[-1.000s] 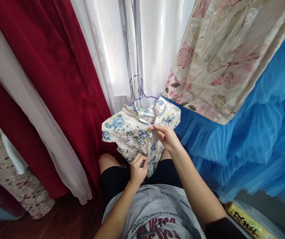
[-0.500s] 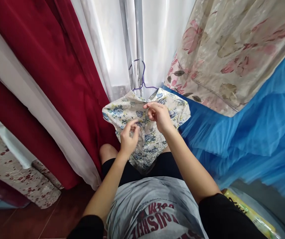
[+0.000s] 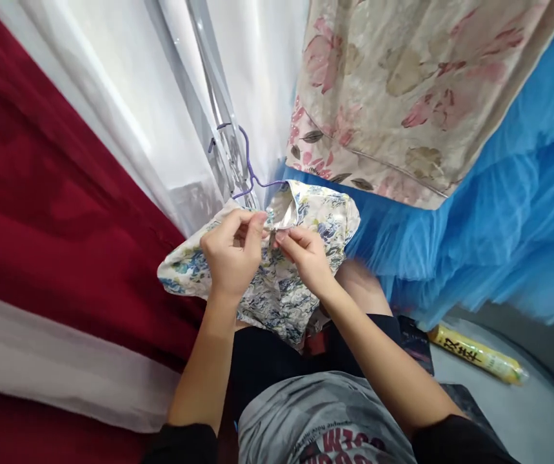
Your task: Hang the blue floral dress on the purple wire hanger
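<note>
A small white garment with a blue and yellow floral print (image 3: pixel 277 287) hangs on a purple hanger (image 3: pixel 250 169) in front of me, its lower end between my knees. My left hand (image 3: pixel 232 248) pinches the neckline edge on the left of the opening. Just right of it, my right hand (image 3: pixel 306 254) pinches the other side at the top of the closure, the fingertips of both hands close together. A small dark bit shows between them, too small to make out. The neck opening gapes behind my fingers.
White curtain (image 3: pixel 112 96) and dark red cloth (image 3: pixel 64 174) hang at left. Pink-flowered beige fabric (image 3: pixel 402 109) and blue tulle (image 3: pixel 402 258) hang at right. A yellow package (image 3: pixel 480 354) lies on a grey surface at lower right.
My left hand has risen from the garment's front to the neckline and now grips it beside my right hand. The neck opening is pulled wider. The view has turned to the right.
</note>
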Available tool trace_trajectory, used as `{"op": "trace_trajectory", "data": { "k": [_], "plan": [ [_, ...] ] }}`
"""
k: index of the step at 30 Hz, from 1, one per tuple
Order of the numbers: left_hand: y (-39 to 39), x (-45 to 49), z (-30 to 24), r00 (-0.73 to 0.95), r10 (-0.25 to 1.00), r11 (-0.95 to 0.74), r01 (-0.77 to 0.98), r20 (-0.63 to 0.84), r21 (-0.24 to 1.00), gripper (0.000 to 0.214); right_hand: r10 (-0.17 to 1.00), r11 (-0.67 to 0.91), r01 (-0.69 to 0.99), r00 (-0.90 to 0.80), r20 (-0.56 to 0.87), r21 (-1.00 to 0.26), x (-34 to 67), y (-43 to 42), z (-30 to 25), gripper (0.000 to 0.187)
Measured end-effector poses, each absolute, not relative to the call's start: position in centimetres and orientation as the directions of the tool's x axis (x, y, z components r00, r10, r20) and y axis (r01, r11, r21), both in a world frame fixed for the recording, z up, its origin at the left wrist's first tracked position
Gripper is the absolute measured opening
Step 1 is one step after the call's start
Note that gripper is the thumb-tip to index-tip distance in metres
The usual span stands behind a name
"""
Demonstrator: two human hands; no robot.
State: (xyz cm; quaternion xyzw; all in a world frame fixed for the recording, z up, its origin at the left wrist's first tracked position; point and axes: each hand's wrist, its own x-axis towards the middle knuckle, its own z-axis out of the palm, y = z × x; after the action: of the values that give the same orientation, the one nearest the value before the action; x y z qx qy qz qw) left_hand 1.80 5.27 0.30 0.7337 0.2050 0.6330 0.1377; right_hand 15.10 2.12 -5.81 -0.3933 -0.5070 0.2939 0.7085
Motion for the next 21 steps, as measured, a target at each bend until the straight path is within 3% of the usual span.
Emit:
{"op": "trace_trajectory", "data": {
  "k": [3,7,14,21],
  "plan": [
    [5.2,1.0,2.0,0.046,0.546,-0.838,0.044,0.837,0.544,0.024,0.815,0.463,-0.013,0.399,0.42,-0.886,14.3,2.2,-7.7,0.032],
    [5.6,0.8,2.4,0.203,0.594,-0.797,0.013,0.778,0.604,0.024,0.798,0.497,-0.084,0.434,0.417,-0.864,13.6,1.1,-7.8,0.031],
    [5.2,1.7,0.1,0.28,0.649,-0.736,-0.006,0.708,0.677,0.025,0.835,0.513,-0.009,0.237,0.496,-0.859,14.9,0.5,-3.9,0.028],
    [3.3,2.1,-0.2,0.15,0.754,-0.652,0.054,0.639,0.757,0.028,0.891,0.437,0.012,0.132,0.434,-0.9,17.2,0.5,-3.4,0.031]
  ]
}}
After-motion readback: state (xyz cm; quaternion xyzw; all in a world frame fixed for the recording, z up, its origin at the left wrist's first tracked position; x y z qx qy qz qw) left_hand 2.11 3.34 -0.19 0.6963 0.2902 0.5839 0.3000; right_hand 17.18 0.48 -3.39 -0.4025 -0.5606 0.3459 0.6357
